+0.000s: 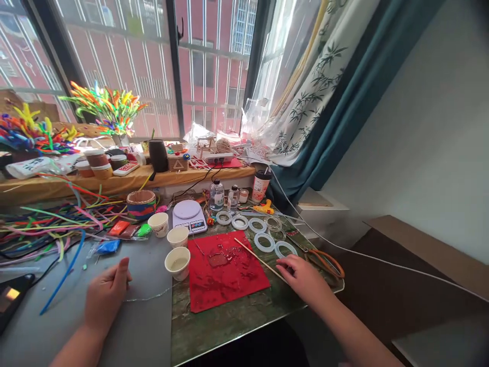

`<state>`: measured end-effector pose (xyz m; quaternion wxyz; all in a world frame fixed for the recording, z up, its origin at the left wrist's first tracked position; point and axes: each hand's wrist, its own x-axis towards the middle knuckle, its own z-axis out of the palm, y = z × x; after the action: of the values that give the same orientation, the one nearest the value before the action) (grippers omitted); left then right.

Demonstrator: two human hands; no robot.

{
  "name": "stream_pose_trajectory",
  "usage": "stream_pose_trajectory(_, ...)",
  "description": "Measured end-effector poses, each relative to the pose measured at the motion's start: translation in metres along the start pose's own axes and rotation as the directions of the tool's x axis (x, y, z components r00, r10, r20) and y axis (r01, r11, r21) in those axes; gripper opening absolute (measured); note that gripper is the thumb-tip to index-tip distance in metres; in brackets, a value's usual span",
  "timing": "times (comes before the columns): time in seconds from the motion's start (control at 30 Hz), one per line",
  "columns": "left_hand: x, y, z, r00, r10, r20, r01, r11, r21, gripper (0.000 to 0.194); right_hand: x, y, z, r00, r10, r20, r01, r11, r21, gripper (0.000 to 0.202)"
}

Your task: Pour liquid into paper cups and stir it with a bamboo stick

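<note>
My left hand (108, 291) rests closed on the grey mat (147, 336), its fingers curled and their inner side hidden. A thin clear strand runs from beside it toward the paper cups. On the right, my right hand (296, 272) has its fingertips at a white ring mold (286, 249), beside the lower end of a wooden stick (260, 259). That stick lies across a red sheet (229, 290) with wet-looking blotches. A paper cup (178, 263) with some liquid stands at the sheet's left edge.
Behind the sheet are a white scale (187, 210), two clear bottles (216, 196), more ring molds (263, 242) and an orange glue gun (264, 207). Orange-handled scissors (327, 261) lie at the right edge. Colourful pipe cleaners (49, 232) cover the left. A white cable (344, 248) crosses at right.
</note>
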<state>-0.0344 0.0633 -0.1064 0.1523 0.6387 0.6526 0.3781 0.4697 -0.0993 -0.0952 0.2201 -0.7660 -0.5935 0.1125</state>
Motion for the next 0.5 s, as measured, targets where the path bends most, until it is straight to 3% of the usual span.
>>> stream_pose_trajectory(0.2,-0.002,0.016,0.001,0.995,0.101,-0.025,-0.099,0.993,0.070,0.058,-0.019,0.019,0.006,0.998,0.036,0.043,-0.036,0.999,-0.015,0.005)
stream_pose_trajectory(0.37,0.002,0.020,0.002,0.987,0.159,0.011,-0.159,0.984,0.075,0.051,-0.022,0.018,0.018,1.000,0.015,0.010,-0.015,1.000,-0.009,0.022)
stream_pose_trajectory(0.5,0.004,0.021,0.007,0.967,0.239,0.089,-0.243,0.969,0.043,0.048,-0.012,0.011,0.012,0.997,-0.020,-0.077,0.026,0.996,0.080,0.023)
